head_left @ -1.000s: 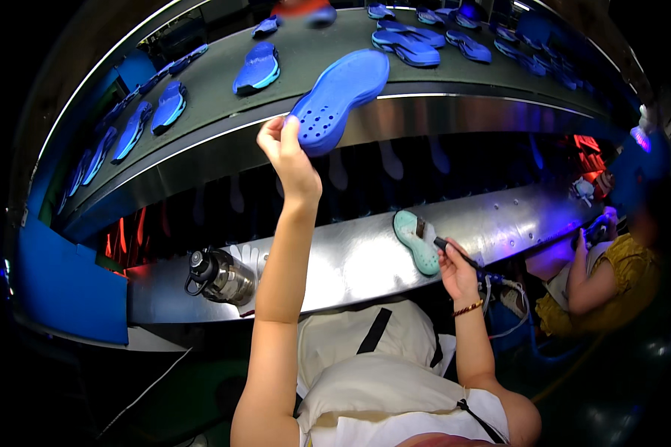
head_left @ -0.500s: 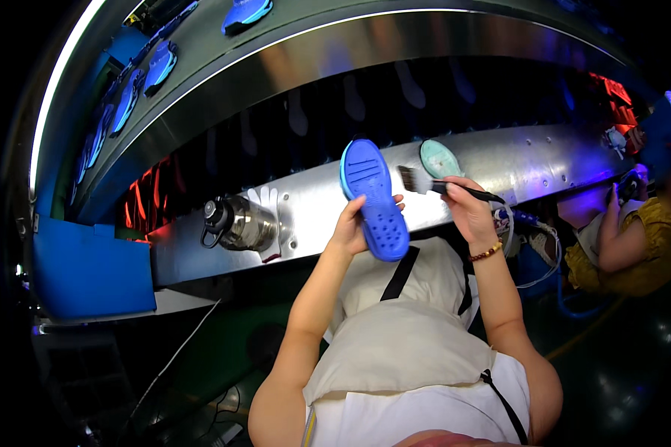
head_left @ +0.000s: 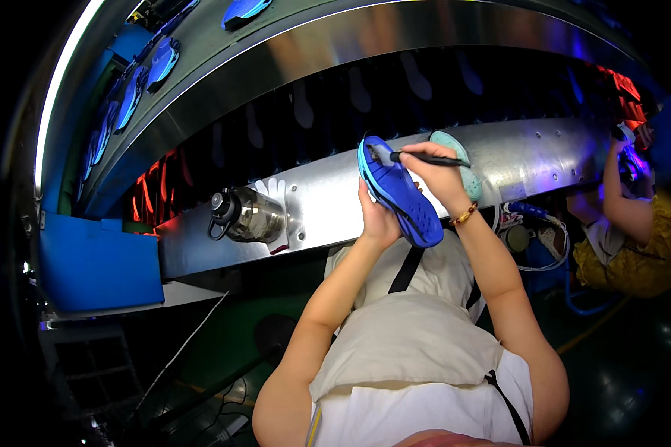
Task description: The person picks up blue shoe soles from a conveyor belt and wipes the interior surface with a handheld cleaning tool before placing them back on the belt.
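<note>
The left hand [head_left: 380, 220] is closed around the lower half of a blue shoe sole [head_left: 397, 190], thumb and fingers wrapped on its edges, and holds it tilted, toe end up and away from the body, in the air just in front of the steel ledge [head_left: 328, 201]. The right hand [head_left: 438, 175] is closed in a writing grip on a dark slim brush or pen-like tool [head_left: 429, 159]; the tool tip rests on or just above a pale patch at the toe end of the sole, and contact cannot be confirmed from this view. A beaded bracelet [head_left: 464, 216] sits on the right wrist. A pale green sole [head_left: 462, 167] lies on the ledge directly behind the right hand, partly hidden by it. Further left on the ledge, well apart from the hands, a metal bottle [head_left: 247, 216] lies on its side. Above, a curved conveyor [head_left: 291, 52] carries further blue soles [head_left: 162, 63]. At the right edge, a co-worker in a yellow garment [head_left: 634, 253] reaches up to the same ledge. Judged risks: the sole is supported by one hand only, so pressure from the tool tip could rotate it in the grip and smear the applied patch beyond its intended area; a loose grip could drop the sole to the floor; the right wrist passes close to the green sole and could knock it off the ledge.
</note>
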Demonstrator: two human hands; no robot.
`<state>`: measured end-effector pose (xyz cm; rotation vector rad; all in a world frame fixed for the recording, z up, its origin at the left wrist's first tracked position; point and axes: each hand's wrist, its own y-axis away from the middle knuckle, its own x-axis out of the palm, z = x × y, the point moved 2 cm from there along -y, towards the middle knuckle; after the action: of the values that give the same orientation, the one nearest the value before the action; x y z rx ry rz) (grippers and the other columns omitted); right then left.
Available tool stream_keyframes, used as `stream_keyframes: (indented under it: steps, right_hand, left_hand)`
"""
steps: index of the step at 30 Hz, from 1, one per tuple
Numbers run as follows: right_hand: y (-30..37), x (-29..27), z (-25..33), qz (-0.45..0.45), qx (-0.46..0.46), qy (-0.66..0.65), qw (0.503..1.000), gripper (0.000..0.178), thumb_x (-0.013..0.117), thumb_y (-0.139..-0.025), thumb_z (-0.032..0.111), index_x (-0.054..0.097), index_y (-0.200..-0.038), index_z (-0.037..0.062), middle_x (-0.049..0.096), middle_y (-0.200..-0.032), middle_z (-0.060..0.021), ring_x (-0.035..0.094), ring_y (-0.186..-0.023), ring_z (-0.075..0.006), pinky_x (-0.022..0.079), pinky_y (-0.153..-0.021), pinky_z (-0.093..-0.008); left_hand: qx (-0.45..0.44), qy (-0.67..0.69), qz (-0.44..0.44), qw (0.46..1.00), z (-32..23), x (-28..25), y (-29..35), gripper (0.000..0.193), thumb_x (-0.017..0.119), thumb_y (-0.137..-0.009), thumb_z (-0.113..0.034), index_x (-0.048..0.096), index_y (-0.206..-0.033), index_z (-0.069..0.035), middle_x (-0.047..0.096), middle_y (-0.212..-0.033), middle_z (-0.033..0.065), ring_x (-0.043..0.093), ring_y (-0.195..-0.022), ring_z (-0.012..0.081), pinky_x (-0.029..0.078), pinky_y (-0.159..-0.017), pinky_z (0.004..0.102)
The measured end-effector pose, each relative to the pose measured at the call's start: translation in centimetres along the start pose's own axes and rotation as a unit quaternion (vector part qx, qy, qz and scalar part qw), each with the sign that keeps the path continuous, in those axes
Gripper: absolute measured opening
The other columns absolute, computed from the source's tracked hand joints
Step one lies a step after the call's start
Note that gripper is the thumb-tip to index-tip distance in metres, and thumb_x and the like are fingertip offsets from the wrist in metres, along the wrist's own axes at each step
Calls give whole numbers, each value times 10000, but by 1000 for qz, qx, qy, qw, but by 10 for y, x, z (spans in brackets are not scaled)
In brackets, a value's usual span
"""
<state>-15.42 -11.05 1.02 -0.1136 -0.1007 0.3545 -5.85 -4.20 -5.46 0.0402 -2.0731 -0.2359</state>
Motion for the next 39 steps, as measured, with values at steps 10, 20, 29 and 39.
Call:
stream_keyframes:
  steps: [10,20,29,39]
  right_hand:
    - [63,-6,14,251,-130,252,926,171,634,-655,109,650,-811,40,633,-775,-105,598,-729,-217,470,-691,-294]
    - [28,-4,42,160,-68,61,983,153,632,-756,86,642,-871,-15,636,-773,-67,578,-686,-84,460,-618,-190]
    - [32,-12,47,198,-114,66,971,134,637,-741,65,647,-849,-14,641,-804,-92,592,-727,-115,472,-658,-227]
    - [40,-14,59,280,-236,106,925,183,675,-681,50,650,-854,-7,644,-841,-113,611,-788,-186,464,-769,-280]
  left_hand:
    - [80,-45,-17,996,-50,-17,13,819,99,-787,-688,461,-1113,-30,565,-948,165,554,-882,269,455,-797,396]
    - [-13,23,29,999,-27,23,24,855,85,-759,-725,410,-1223,-85,523,-1109,151,517,-1006,280,403,-897,436]
    - [32,-5,135,990,-38,31,26,832,62,-782,-693,453,-1156,-62,573,-1005,125,568,-889,246,458,-799,365]
    - [154,-95,113,977,-53,42,21,930,15,-729,-743,469,-1103,-23,588,-847,186,586,-771,246,484,-702,349]
